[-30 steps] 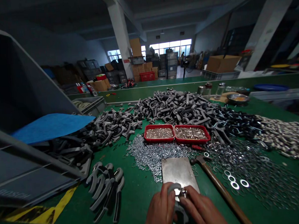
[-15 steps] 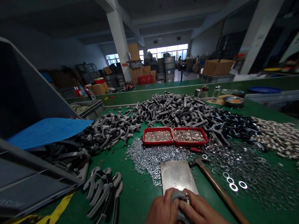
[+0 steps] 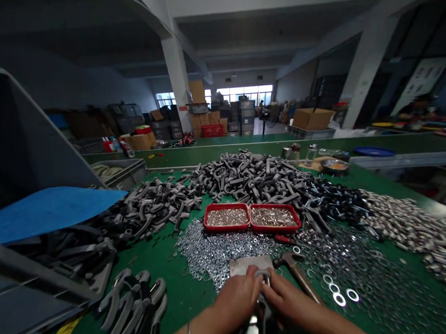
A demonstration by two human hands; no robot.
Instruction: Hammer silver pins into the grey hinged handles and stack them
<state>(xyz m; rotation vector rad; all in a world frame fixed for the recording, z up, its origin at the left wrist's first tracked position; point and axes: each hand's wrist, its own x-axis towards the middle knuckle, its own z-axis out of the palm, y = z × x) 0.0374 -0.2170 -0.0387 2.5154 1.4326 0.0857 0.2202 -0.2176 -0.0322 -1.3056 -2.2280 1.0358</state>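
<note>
My left hand (image 3: 237,301) and my right hand (image 3: 288,299) meet low in the view, both gripping a curved grey part (image 3: 264,306) with a small metal fitting (image 3: 267,280) at its top. My fingers hide most of the part. Beneath my hands lies a steel plate (image 3: 250,265), mostly covered by them. A wooden-handled hammer (image 3: 290,259) rests just beyond my right hand. Loose steel washers (image 3: 221,253) spread across the green bench beyond the plate. To the left of my left hand lies a group of grey curved handles (image 3: 131,308).
Two red trays (image 3: 226,217) of small metal pieces stand beyond the plate, before a large heap of grey parts (image 3: 246,175). Silver cylindrical pieces (image 3: 414,232) lie at right. A tall grey bin (image 3: 23,150) with a blue sheet (image 3: 46,212) stands at left.
The whole view has tilted up and shifted, so the bench sits lower and more of my forearms shows. My hands still hold the grey part and now cover more of the plate.
</note>
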